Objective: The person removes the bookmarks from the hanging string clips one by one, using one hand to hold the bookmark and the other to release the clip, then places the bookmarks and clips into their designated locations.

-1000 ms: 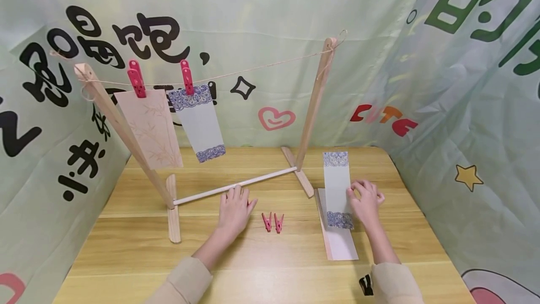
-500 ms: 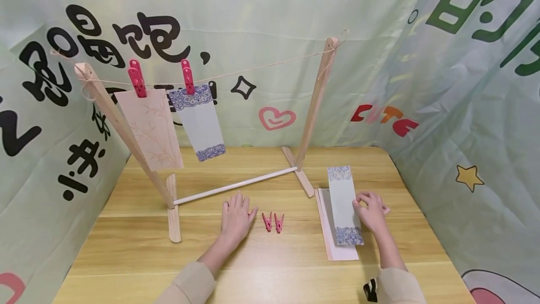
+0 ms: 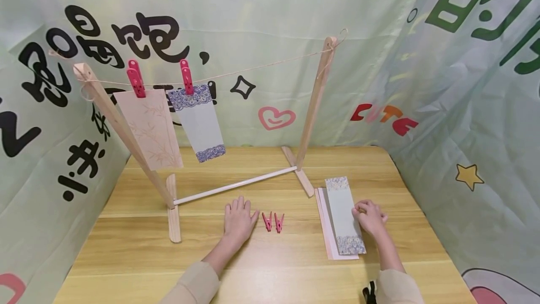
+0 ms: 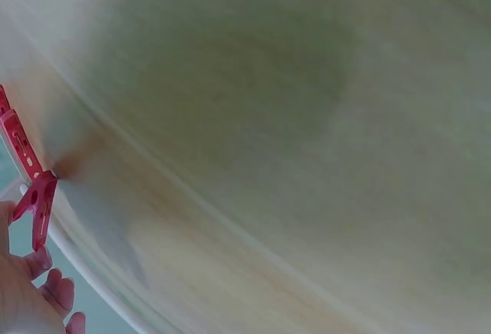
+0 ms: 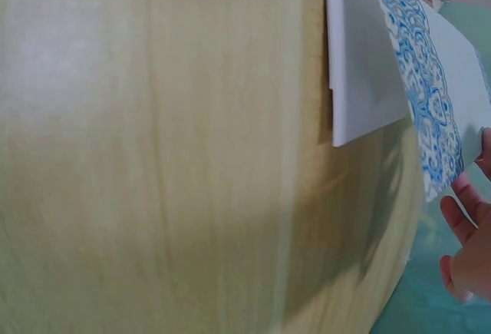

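Observation:
My right hand [image 3: 372, 217] pinches the right edge of a white card [image 3: 342, 215] with blue patterned bands. The card is tilted above a small stack of pale paper cards [image 3: 326, 226]; a gap shows between card [image 5: 422, 92] and stack [image 5: 364, 81] in the right wrist view. Fingers spread, my left hand [image 3: 239, 222] rests on the table between the white rod and two pink clothespins [image 3: 273, 223]. The left wrist view has the clothespins [image 4: 37, 203] close beside that hand [image 4: 27, 295]. Nothing is seen in its grip.
A wooden stand with a left post [image 3: 122, 125], right post [image 3: 314, 107] and white rod [image 3: 236, 185] holds a string. A pink card [image 3: 149, 130] and a blue-banded card [image 3: 200, 123] hang there from pink clothespins. A black clip [image 3: 369, 293] is near the right sleeve.
The right hand has brought the blue-banded card down and nearer, over the stack. The left hand has drawn back from the white rod, slightly toward the clothespins.

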Demonstrator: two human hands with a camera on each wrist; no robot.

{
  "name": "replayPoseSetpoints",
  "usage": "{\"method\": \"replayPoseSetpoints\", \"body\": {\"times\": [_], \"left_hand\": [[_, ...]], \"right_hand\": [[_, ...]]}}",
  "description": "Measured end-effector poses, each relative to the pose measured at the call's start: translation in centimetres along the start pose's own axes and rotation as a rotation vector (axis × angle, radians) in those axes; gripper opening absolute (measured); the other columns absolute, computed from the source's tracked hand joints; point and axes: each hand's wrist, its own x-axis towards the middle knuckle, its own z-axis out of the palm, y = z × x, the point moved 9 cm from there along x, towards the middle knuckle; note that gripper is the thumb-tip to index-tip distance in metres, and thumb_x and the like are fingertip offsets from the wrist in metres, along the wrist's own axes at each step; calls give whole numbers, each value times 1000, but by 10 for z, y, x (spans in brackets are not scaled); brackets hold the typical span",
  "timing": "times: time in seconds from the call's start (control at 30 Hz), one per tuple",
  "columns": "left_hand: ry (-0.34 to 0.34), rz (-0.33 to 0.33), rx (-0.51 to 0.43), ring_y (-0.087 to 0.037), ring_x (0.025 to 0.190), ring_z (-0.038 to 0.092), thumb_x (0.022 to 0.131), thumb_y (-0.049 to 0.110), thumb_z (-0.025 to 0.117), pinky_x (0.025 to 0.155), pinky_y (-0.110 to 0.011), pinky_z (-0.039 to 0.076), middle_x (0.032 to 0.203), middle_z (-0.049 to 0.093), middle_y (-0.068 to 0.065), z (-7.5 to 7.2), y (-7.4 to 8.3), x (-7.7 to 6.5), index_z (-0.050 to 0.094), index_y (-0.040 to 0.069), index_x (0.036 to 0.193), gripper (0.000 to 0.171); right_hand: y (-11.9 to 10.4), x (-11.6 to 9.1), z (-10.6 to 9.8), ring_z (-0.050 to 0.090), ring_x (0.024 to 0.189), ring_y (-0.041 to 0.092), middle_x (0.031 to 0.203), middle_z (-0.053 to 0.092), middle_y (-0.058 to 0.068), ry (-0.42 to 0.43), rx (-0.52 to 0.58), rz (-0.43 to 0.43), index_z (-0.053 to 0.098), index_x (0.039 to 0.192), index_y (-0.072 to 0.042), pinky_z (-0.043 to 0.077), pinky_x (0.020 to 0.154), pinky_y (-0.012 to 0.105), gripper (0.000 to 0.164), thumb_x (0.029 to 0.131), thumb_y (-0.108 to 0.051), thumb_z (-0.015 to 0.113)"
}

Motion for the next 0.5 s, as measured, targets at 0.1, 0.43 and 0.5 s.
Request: {"method": "replayPoseSetpoints", "body": {"times": [0.1, 0.43, 0.5], "left_hand": [[-8, -7, 2, -25, 89, 41, 90, 45, 50, 84, -42, 32, 98, 43, -10, 3, 0, 1, 58, 3, 104, 45], [-36, -23, 23, -25, 91, 41, 90, 47, 48, 85, -42, 32, 100, 44, -10, 12, 0, 3, 61, 3, 102, 47], [-37, -25, 22, -25, 90, 41, 90, 47, 47, 84, -42, 31, 98, 43, -9, 13, 0, 3, 61, 3, 98, 46]], "right_hand": [[1, -2, 4, 32, 112, 45, 118, 46, 27, -23, 7, 13, 60, 89, 2, 7, 87, 62, 19, 88, -14, 51], [9, -3, 15, 31, 113, 43, 119, 45, 24, -60, 8, 53, 60, 88, 0, 7, 87, 60, 20, 89, -17, 49], [10, -3, 17, 31, 113, 43, 119, 45, 24, -63, 3, 58, 60, 86, -1, 8, 86, 60, 20, 90, -17, 49]]}}
